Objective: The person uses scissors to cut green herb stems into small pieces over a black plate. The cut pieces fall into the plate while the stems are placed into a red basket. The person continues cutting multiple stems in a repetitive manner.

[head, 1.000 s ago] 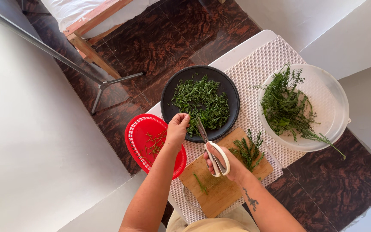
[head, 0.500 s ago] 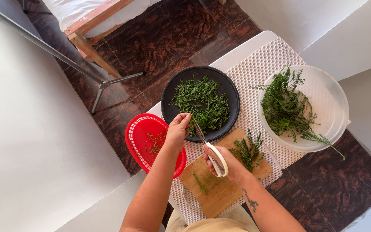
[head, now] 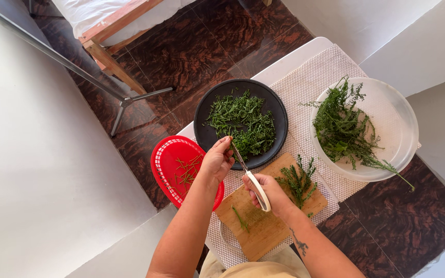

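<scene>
My right hand (head: 270,194) grips white-handled scissors (head: 251,177), blades pointing up toward my left hand. My left hand (head: 217,159) pinches a thin green herb sprig (head: 230,141) at the near rim of a black plate (head: 280,105) that carries a pile of cut green herbs (head: 243,122). Both hands hover over the far-left corner of a wooden cutting board (head: 263,226). On the board lie a small bunch of herb sprigs (head: 297,180) and one loose stem (head: 240,219).
A red oval basket (head: 167,154) with several bare stems sits left of my left arm. A translucent white bowl (head: 400,128) holds uncut herb branches (head: 343,128) at the right. A white mesh mat (head: 310,82) covers the small white table. Dark tile floor (head: 191,51) surrounds it.
The scissors' blades have shifted slightly up toward the sprig in my left hand. Both hands stay in nearly the same place.
</scene>
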